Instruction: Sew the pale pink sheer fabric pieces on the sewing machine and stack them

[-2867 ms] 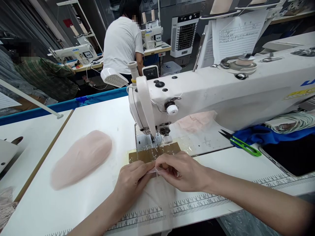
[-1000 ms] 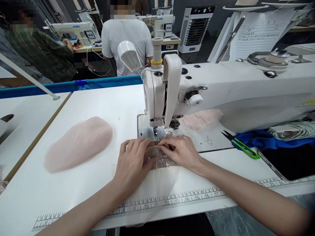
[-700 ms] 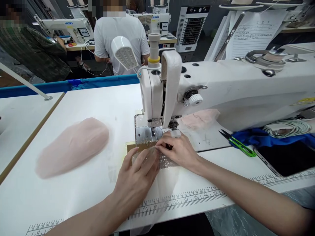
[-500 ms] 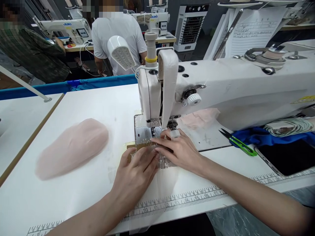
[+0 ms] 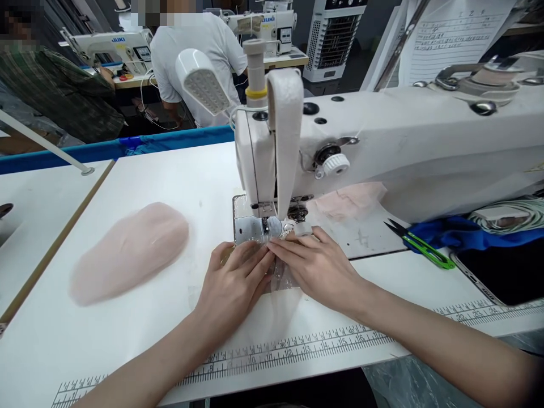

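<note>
A white sewing machine (image 5: 382, 141) stands on a white table (image 5: 127, 340). My left hand (image 5: 232, 286) lies flat, fingers stretched out, on a sheer pale fabric piece (image 5: 276, 309) just in front of the presser foot (image 5: 267, 224). My right hand (image 5: 317, 263) lies flat beside it, fingers extended, fingertips touching the fabric near the needle plate (image 5: 249, 229). The fabric's front end trails toward the printed ruler (image 5: 297, 348) at the table edge. A brown taped patch under my hands is mostly hidden.
A pile of pink sheer pieces (image 5: 130, 249) lies at the left. Green thread snips (image 5: 423, 246), blue cloth (image 5: 459, 235) and a dark phone (image 5: 497, 277) lie at the right. More pink fabric (image 5: 351, 201) sits under the machine arm. Two people work at machines behind.
My hands went from pinching the fabric in front of the brown patch to lying flat on it, and have slid it forward up to the presser foot.
</note>
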Demonstrator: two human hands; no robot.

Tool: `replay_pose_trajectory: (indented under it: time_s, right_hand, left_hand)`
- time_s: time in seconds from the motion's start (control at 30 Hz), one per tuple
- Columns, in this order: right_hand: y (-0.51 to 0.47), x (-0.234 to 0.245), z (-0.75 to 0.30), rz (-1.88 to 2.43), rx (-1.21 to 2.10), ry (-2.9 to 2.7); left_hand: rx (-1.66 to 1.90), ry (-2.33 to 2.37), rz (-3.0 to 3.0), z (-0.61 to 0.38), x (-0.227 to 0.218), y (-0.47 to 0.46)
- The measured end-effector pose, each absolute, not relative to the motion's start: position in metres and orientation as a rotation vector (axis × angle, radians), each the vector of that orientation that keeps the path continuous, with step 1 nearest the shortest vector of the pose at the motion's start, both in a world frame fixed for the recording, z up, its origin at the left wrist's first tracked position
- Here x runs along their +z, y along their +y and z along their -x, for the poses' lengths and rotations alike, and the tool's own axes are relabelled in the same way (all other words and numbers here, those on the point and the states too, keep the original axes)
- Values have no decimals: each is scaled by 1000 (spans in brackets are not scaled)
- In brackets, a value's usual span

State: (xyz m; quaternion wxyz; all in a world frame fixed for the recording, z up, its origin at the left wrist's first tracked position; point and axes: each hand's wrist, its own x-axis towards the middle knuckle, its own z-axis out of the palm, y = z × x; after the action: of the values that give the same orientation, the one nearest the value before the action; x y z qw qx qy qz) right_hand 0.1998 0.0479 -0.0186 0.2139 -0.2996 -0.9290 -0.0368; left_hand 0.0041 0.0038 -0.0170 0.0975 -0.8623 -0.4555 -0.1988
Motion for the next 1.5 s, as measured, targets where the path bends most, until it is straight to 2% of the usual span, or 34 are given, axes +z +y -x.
replay_pose_trajectory:
  time_s: [0.2, 0.6, 1.5]
  right_hand:
    - [54, -24, -204, 838, -240, -2611]
    - [63, -25, -204, 869, -300, -2632]
    - [66, -25, -204, 843, -301, -2616]
  left_hand:
    - [-553, -1328, 2498, -6, -17, 3]
    - [-524, -1377, 2468, -7, -16, 14]
    - [-474, -1476, 2458, -8, -22, 14]
